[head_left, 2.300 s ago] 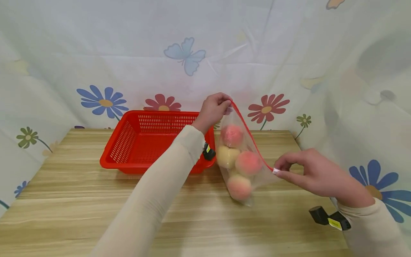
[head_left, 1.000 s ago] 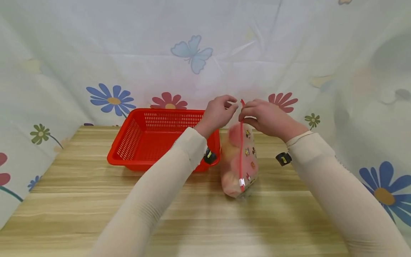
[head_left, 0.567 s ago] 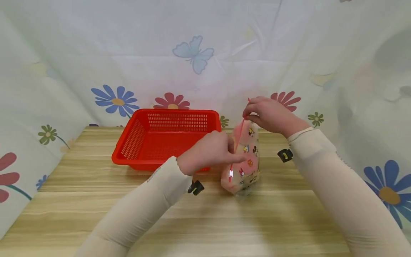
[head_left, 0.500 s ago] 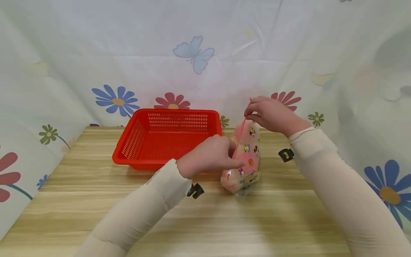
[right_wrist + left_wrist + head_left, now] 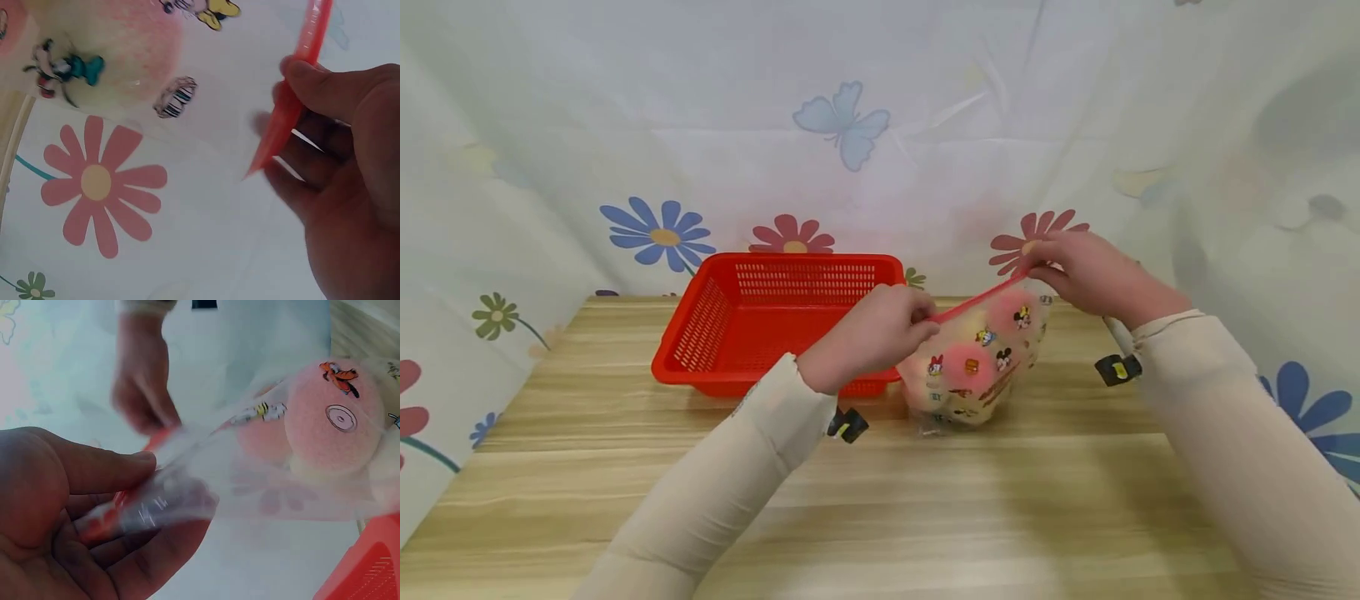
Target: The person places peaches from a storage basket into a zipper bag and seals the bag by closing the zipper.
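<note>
A clear zipper bag [image 5: 977,350] printed with cartoon figures hangs between my hands, its red zip edge stretched taut and slanting up to the right. Peach-like fruits [image 5: 337,419] in pink and cream show through the film. My left hand [image 5: 880,333] pinches the lower left end of the zip edge, thumb on top in the left wrist view. With thumb and fingers my right hand [image 5: 1086,271] grips the upper right end; in the right wrist view the red strip's tip pokes out below the fingers. The zip's white slider is hidden. The bag's bottom is close over the table.
A red plastic basket [image 5: 700,379] with slotted walls stands left of the bag, its right rim beside the left hand. The wood-grain table [image 5: 925,517] reaches toward me. A flower-printed cloth [image 5: 955,183] hangs behind and at both sides.
The right hand has moved right and the left hand slightly left and up, so the zip edge is now stretched sideways. The bag has turned its printed side toward me.
</note>
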A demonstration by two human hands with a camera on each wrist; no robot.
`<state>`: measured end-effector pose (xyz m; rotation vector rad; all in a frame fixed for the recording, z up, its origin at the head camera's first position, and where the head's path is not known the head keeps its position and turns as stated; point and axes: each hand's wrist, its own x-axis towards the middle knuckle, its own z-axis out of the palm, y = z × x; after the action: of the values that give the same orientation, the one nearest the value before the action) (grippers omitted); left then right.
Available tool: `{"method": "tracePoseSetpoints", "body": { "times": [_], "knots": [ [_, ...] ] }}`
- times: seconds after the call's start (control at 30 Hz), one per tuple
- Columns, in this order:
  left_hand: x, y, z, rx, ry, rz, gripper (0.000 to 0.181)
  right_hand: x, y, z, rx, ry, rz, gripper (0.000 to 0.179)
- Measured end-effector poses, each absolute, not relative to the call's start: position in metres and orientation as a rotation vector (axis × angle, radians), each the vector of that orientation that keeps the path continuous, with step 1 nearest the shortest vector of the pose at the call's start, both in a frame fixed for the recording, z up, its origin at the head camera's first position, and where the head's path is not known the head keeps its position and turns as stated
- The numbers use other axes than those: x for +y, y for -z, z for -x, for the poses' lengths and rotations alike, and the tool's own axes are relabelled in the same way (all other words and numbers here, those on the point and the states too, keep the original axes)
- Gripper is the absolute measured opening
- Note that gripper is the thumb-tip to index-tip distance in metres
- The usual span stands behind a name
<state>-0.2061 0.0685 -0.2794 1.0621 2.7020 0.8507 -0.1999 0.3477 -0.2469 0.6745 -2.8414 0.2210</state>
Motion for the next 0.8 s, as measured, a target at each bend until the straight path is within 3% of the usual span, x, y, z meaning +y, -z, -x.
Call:
{"method": "tracePoseSetpoints", "body": {
  "times": [0.23, 0.47, 0.6, 0.8],
  "knots": [
    [0.066, 0.277, 0.212, 2.581, -0.890, -1.084, 0.012, 0.364, 0.243, 0.155, -2.931, -0.204, -0.626, 0.010],
    [0.066, 0.261, 0.226, 2.378, -0.962, -1.113, 0.009, 0.380, 0.237, 0.121, -2.819, -0.211, -0.803, 0.020],
    [0.082, 0.274, 0.247, 2.302, -0.990, -1.078, 0.009, 0.389, 0.246, 0.129, -2.919, -0.250, -0.735, 0.018],
    [0.122, 0.315, 0.287, 2.441, -0.917, -1.012, 0.018, 0.404, 0.283, 0.174, -3.129, -0.380, -0.452, 0.011]
  ]
}}
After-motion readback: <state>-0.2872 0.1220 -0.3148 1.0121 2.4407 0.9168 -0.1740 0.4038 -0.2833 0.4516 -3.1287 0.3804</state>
